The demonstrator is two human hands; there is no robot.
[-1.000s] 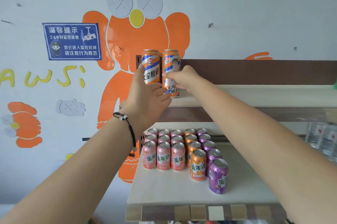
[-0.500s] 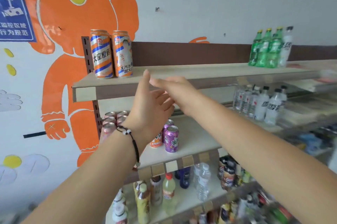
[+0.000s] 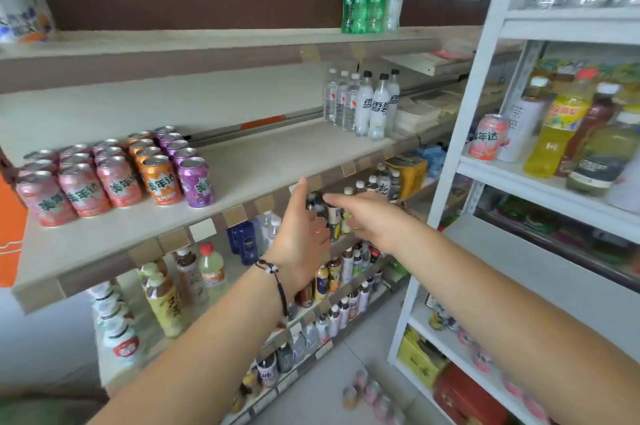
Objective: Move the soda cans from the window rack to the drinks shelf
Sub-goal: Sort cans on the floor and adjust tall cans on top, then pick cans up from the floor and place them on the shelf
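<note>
Mid-frame, the fingers (image 3: 313, 203) of the left hand (image 3: 298, 234) and right hand (image 3: 372, 220) are loosely extended, holding nothing. Rows of soda cans (image 3: 117, 172) stand at left on the drinks shelf (image 3: 277, 161). At right, one pink can (image 3: 488, 137) remains on the white rack (image 3: 460, 85), so seemingly more is left to move.

Both forearms are bare, with no sleeves in view. The left wrist wears a thin black cord bracelet (image 3: 277, 281) strung with what look like two small white beads beside a dark knot, though the blur makes the count uncertain; the cord's loose end trails toward 5 o'clock. The left hand (image 3: 300, 234) and right hand (image 3: 372, 217) show no rings or gloves.
</note>
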